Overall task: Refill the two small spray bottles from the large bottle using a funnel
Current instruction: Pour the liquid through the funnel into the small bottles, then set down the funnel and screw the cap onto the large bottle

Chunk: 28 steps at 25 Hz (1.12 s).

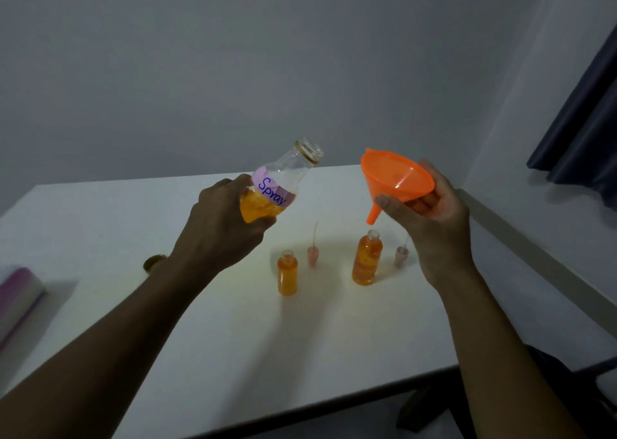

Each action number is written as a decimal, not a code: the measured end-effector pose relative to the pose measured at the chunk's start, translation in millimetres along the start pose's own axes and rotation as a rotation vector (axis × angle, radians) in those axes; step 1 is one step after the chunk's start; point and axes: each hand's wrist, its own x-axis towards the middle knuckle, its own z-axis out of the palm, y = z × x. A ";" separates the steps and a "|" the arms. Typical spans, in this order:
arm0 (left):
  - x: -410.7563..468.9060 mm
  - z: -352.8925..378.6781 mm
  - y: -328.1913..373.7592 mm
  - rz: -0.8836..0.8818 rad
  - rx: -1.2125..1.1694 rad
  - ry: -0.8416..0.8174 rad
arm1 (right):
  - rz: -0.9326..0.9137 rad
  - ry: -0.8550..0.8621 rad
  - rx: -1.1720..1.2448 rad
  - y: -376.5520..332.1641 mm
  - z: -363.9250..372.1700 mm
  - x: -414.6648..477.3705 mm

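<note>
Seemingly both small bottles are already filled, so the step in hand looks like the close of pouring rather than its start. The left hand (230, 218) is wrapped around the lower body of the large clear plastic bottle with a pink "Spray" label (277, 188), which is raised above the white tabletop (233, 338), uncapped, its mouth tilted toward 1 o'clock and orange liquid sitting low in its base. The right hand (430, 211) pinches the bright orange plastic funnel (395, 180) between thumb and curled fingers, held in the air with its spout pointing down toward 7 o'clock, above and apart from the bottles.

On the tabletop, the taller small clear spray bottle (367, 258) stands upright at 6 o'clock of the spout, open-necked and nearly full of orange liquid. The shorter small spray bottle (287, 273) stands at its 9 o'clock, also open and full. A pinkish pump head with dip tube (313, 253) rests between them; a second pump head (400, 255) sits at the taller bottle's 3 o'clock. A dark gold bottle cap (154, 262) lies partly behind the left wrist.

The next move probably calls for setting down the funnel and large bottle, clear of the open bottles, then fitting each pump head.
</note>
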 end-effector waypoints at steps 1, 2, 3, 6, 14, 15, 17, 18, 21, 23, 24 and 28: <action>-2.1 -4.6 -4.5 -0.036 -0.014 0.018 | -0.016 -0.016 0.019 -5.3 8.4 -2.5; -3.9 -9.4 -9.0 -0.073 -0.029 0.035 | -0.032 -0.050 0.046 -11.0 18.9 -5.6; -5.2 -14.7 -13.9 -0.113 -0.047 0.050 | -0.045 -0.095 0.071 -16.3 31.5 -8.6; -10.4 -41.0 -41.9 -0.241 -0.098 0.111 | -0.056 -0.248 0.081 -30.9 88.2 -18.3; -28.1 -89.0 -152.8 -0.529 -0.094 0.287 | -0.065 -0.484 -0.244 -18.9 245.6 -21.7; -29.9 -88.6 -164.9 -0.575 -0.108 0.293 | -0.042 -0.515 -0.290 -11.5 261.8 -21.3; -33.8 -84.0 -186.3 -0.657 -0.154 0.298 | 0.011 -0.567 -0.373 4.9 290.2 -20.4; -36.0 -81.0 -195.8 -0.688 -0.179 0.299 | 0.030 -0.587 -0.415 13.3 303.2 -19.8; -42.2 -71.2 -213.8 -0.700 -0.242 0.296 | 0.049 -0.620 -0.524 32.3 332.5 -17.7; -42.2 -67.4 -222.0 -0.685 -0.274 0.305 | 0.042 -0.634 -0.577 41.8 347.5 -15.2; -41.7 -66.1 -224.4 -0.678 -0.286 0.303 | 0.040 -0.643 -0.596 45.5 352.8 -14.0; -47.0 -60.9 -225.8 -0.634 -0.323 0.292 | 0.039 -0.666 -0.636 56.5 363.6 -14.3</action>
